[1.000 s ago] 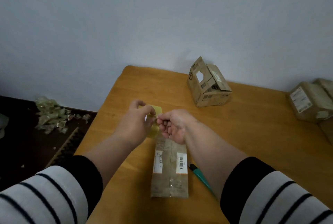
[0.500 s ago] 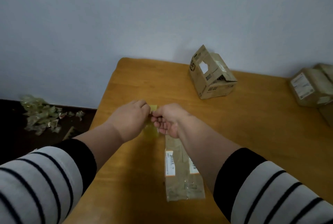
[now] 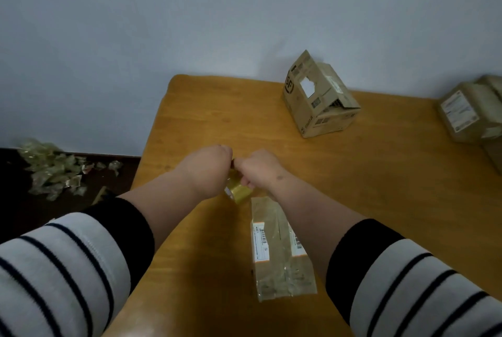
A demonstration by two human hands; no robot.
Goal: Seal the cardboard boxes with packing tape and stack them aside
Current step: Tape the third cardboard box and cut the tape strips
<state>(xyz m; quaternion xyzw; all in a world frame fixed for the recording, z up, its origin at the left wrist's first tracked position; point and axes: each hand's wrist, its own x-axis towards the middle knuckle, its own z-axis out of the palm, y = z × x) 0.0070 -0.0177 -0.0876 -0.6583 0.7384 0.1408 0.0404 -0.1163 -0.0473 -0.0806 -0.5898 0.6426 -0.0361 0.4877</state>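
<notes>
Both hands raised, knuckles meeting | left hand (image 3: 209, 167) grip: tape roll (image 3: 237, 191) | right hand (image 3: 258, 167) grip: pinching tape

- Orange-brown wooden table (image 3: 380, 187): smooth, faint sheen.
- Flat brown cardboard box (image 3: 279, 249): matt, glossy clear tape over.
- Yellowish plastic tape roll (image 3: 239, 191): glossy.

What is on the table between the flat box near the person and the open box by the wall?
In the head view, only bare table separates the flat box from the open box.
</notes>
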